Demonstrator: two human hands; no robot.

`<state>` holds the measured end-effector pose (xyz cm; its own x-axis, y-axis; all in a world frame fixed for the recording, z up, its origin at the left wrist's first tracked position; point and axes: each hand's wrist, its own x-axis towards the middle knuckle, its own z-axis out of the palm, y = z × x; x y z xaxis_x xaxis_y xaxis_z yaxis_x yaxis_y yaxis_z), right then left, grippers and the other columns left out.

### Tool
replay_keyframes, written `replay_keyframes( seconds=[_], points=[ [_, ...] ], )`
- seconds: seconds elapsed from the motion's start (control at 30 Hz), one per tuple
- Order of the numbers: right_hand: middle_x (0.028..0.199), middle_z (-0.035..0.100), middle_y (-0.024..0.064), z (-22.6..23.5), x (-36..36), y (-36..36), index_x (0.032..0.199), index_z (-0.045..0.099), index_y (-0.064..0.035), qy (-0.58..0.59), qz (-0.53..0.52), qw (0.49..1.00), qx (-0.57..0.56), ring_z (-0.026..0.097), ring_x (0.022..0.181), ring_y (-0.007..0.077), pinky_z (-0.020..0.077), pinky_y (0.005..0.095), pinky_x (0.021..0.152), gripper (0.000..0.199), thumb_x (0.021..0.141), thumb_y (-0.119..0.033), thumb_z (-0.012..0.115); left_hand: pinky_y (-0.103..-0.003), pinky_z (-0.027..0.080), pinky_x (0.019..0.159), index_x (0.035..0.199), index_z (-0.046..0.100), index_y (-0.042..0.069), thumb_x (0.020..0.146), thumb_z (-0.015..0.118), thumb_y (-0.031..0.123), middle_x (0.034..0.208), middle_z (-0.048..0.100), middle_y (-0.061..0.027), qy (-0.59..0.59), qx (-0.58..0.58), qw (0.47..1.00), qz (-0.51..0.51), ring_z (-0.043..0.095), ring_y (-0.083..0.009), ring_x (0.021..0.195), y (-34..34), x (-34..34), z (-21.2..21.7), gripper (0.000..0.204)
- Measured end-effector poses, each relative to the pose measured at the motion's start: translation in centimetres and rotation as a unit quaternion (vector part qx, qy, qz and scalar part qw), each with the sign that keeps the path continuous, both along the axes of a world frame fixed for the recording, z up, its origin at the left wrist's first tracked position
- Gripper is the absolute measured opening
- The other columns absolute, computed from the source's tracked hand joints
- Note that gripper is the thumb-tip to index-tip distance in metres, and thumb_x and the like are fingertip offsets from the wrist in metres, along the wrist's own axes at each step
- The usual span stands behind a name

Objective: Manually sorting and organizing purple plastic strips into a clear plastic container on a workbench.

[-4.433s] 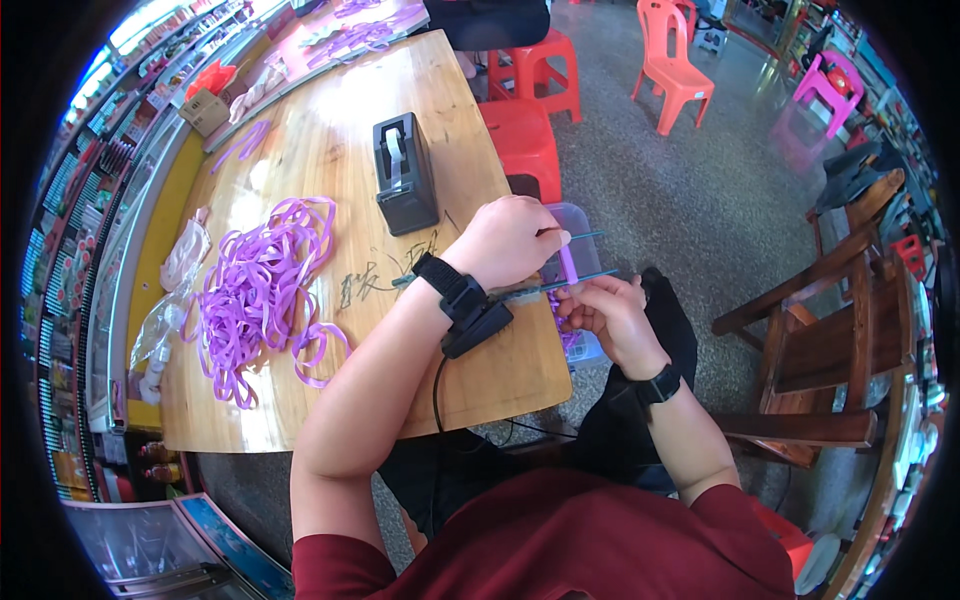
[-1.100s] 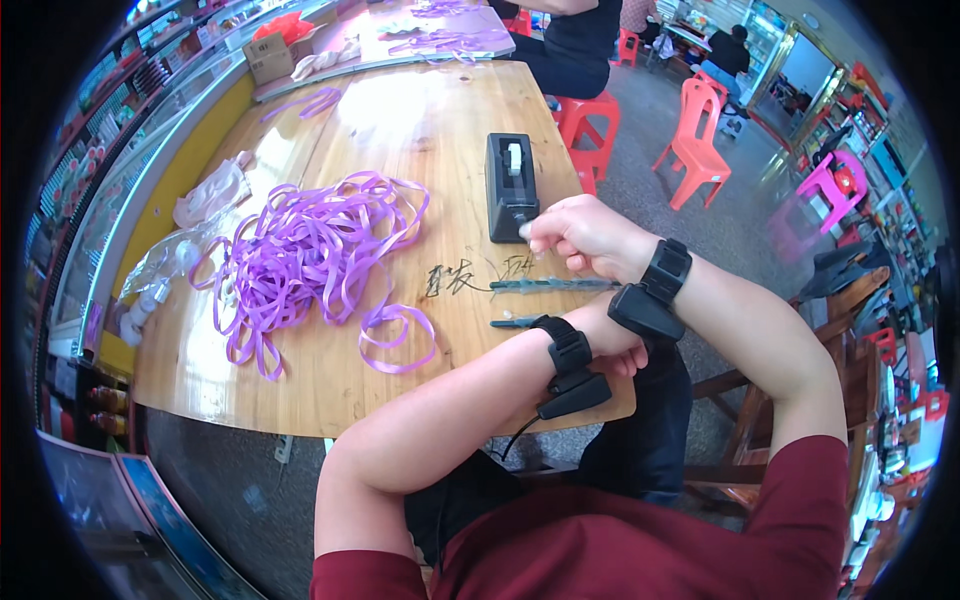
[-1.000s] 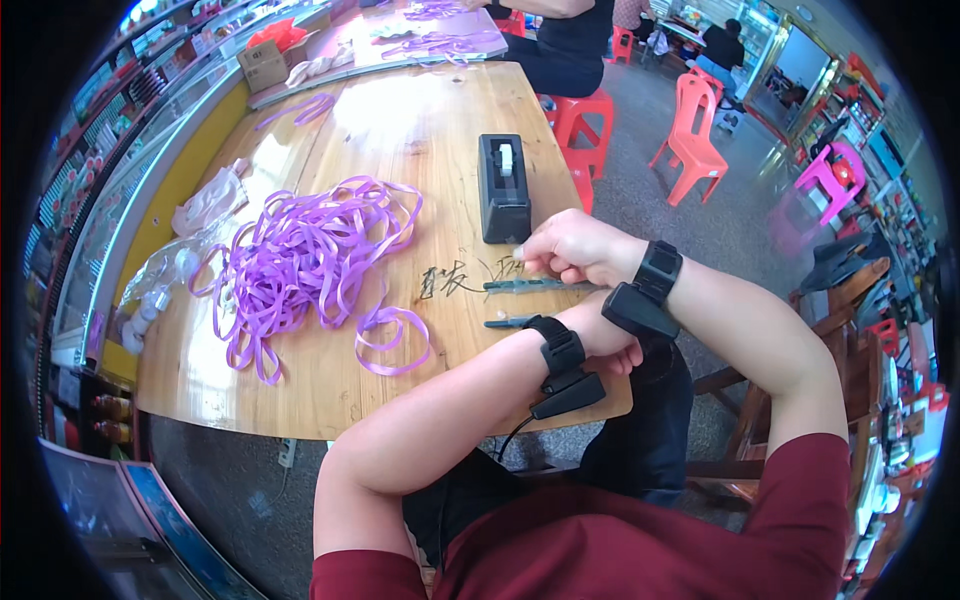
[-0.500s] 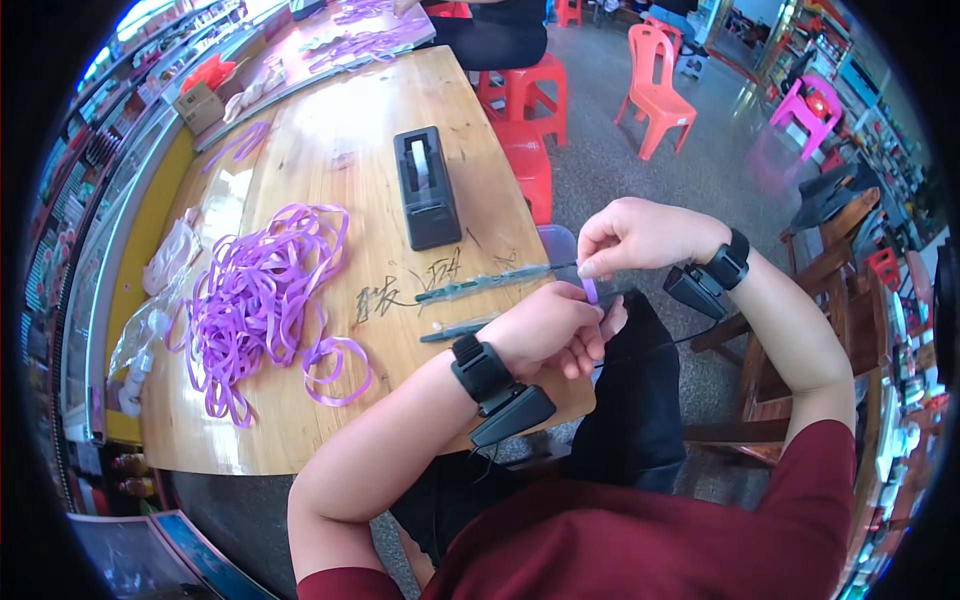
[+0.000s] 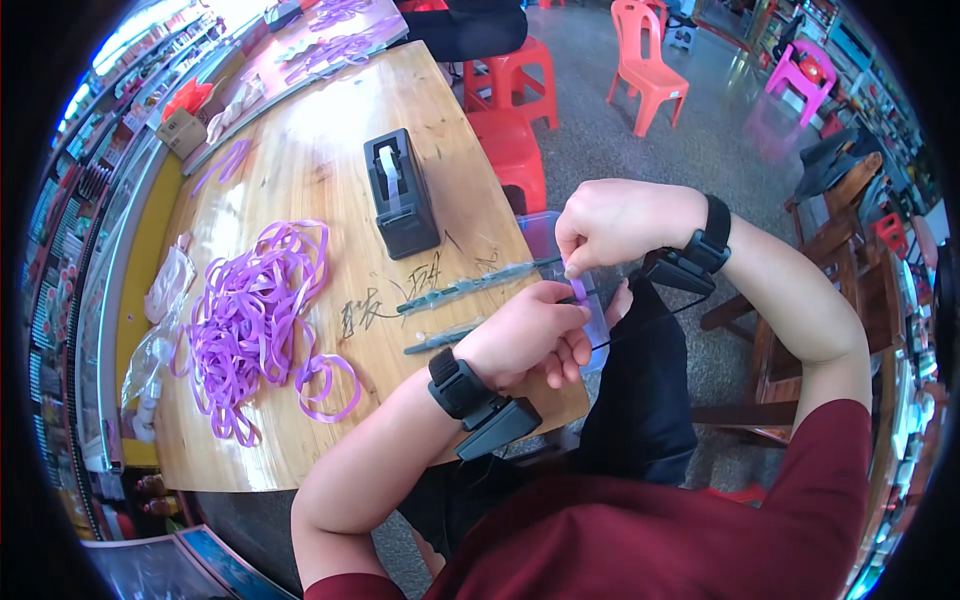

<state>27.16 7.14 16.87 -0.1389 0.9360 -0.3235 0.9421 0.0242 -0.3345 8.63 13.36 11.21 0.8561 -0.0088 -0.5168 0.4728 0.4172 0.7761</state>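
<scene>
A short piece of purple ribbon [image 5: 579,290] is stretched between my hands at the table's right edge. My left hand [image 5: 535,335] pinches it from below between thumb and forefinger, the other fingers loosely curled. Above it, my right hand [image 5: 625,225] is closed with fingertips at the ribbon's upper end. Two thin dark green sticks in clear wrapping lie on the table: the farther stick [image 5: 455,290] reaches toward my right fingertips, and the nearer stick [image 5: 440,338] runs partly behind my left hand. A clear plastic box [image 5: 540,235] sits beyond the table edge, partly hidden by my hands.
On the wooden table [image 5: 290,450] lie a tangled heap of purple ribbon [image 5: 250,325] and a black tape dispenser [image 5: 405,215]. A clear plastic bag [image 5: 150,360] is at the left. Red stools [image 5: 512,150], a red chair [image 5: 650,75] and another person's dark-clothed leg [image 5: 470,35] are farther off.
My view has shifted slightly, so the table sits farther left. My hands stay close together at the ribbon, and more of the clear box shows beneath them.
</scene>
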Motion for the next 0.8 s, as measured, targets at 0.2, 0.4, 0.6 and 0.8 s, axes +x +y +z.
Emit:
replay_keyframes(
  seconds=[0.2,0.4,0.6,0.8],
  points=[
    [0.077,0.070,0.0158,0.4,-0.6,0.0,0.085,0.074,-0.0022,-0.038,-0.002,0.999,0.000,0.068,0.074,0.0302,0.0528,0.0400,0.067,0.020,0.077,-0.021,0.074,-0.024,0.047,0.041,0.146,0.027,-0.006,0.098,0.054,0.014,0.072,0.063,-0.0091,0.005,-0.006,1.000,0.003,0.064,-0.0165,0.055,0.0,0.0,0.0,0.059],
    [0.074,0.068,0.0139,0.8,-1.2,-0.1,0.082,0.073,-0.0041,-0.070,-0.017,0.997,-0.002,0.067,0.072,0.0301,0.0516,0.0406,0.066,0.019,0.078,-0.023,0.071,-0.024,0.046,0.040,0.145,0.027,-0.006,0.097,0.054,0.014,0.072,0.063,-0.0090,-0.006,0.019,1.000,-0.011,0.063,-0.0160,0.054,0.0,0.0,-0.1,0.058],
    [0.073,0.068,0.0135,0.5,-0.8,0.1,0.079,0.072,-0.0037,-0.099,-0.060,0.993,-0.008,0.067,0.072,0.0307,0.0512,0.0411,0.066,0.032,0.074,-0.035,0.079,-0.024,0.046,0.040,0.145,0.027,-0.007,0.097,0.054,0.014,0.071,0.063,-0.0090,-0.007,0.017,1.000,-0.007,0.063,-0.0161,0.054,-0.1,-0.1,0.0,0.058],
    [0.073,0.068,0.0124,0.6,-0.5,0.1,0.079,0.070,-0.0037,-0.105,-0.097,0.990,-0.014,0.067,0.071,0.0292,0.0507,0.0400,0.065,0.038,0.072,-0.039,0.081,-0.027,0.047,0.039,0.131,0.039,-0.007,0.097,0.050,0.014,0.071,0.063,-0.0104,-0.002,0.038,0.999,0.005,0.063,-0.0190,0.052,-0.3,-0.1,0.1,0.040]
  ],
)
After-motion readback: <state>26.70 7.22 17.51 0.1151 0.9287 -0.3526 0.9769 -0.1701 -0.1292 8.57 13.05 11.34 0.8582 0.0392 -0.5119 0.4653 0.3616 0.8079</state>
